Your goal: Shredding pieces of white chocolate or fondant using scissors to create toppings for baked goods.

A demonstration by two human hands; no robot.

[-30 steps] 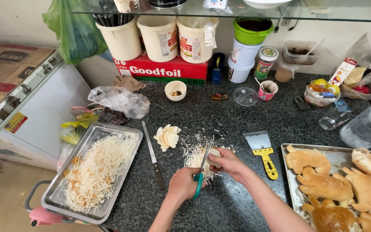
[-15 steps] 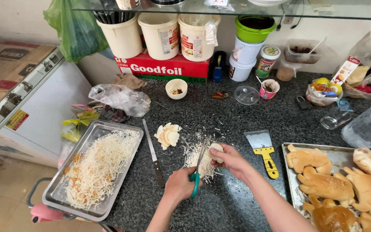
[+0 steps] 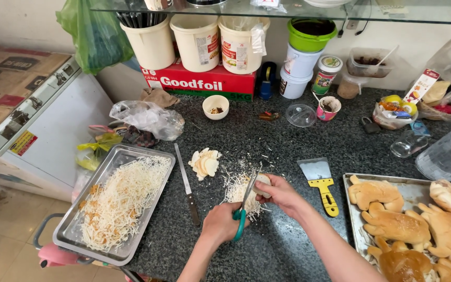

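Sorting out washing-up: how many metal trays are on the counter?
2. One metal tray sits at the left, holding shredded cheese. The other tray is at the right edge with shaped bread loaves, partly cut off by the frame.

The desk (image 3: 288, 141) is dark grey stone with a fine white speckle. The left hand (image 3: 220, 224) holds a peeler (image 3: 242, 216) with a teal-green handle and a silver blade. The right hand (image 3: 280, 193) holds a pale cream piece (image 3: 263, 184). The shreds (image 3: 236, 192) beneath are off-white. The tray (image 3: 74, 230) at left is bare silver metal; its shredded heap (image 3: 121, 201) is white with orange flecks. The knife (image 3: 188, 185) has a steel blade and a black handle. The scraper (image 3: 320, 183) has a grey blade and a yellow handle. The buns (image 3: 392, 222) at right are golden brown. The carton (image 3: 204, 82) is red with white lettering. The bag (image 3: 87, 31) is green.
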